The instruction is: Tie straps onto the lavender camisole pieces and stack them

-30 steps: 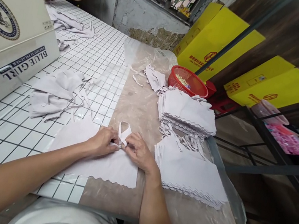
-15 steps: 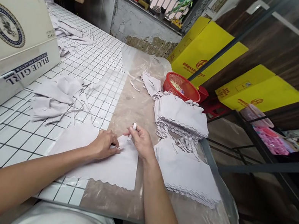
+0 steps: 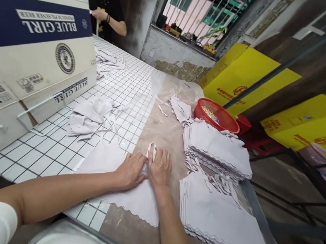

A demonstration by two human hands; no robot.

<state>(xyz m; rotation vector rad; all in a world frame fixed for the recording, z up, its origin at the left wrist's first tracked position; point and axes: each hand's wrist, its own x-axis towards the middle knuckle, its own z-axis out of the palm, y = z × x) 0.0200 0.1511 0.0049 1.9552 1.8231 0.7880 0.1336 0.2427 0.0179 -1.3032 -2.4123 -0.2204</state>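
A pale lilac-grey garment piece (image 3: 102,159) with a scalloped lower edge lies flat on the table in front of me. Its thin strap (image 3: 151,148) stands up as a small loop between my hands. My left hand (image 3: 131,172) is closed at the base of the strap, fingertips together on the cloth. On the other side my right hand (image 3: 160,165) has its thumb and bent fingers closed on the strap. The fingertips of both hands nearly meet, and they partly hide the cloth between them.
Scalloped garment stacks (image 3: 222,216) (image 3: 218,146) lie to the right, beside a red basket (image 3: 227,123). Crumpled garments (image 3: 91,115) and a large beer carton (image 3: 37,49) are at left. Yellow boxes (image 3: 245,82) stand behind. Across the table a co-worker (image 3: 106,15) handles cloth.
The view has swung left, showing more of the carton and the co-worker. My right hand has come down from holding the strap end raised, and both hands are now closer together on the cloth.
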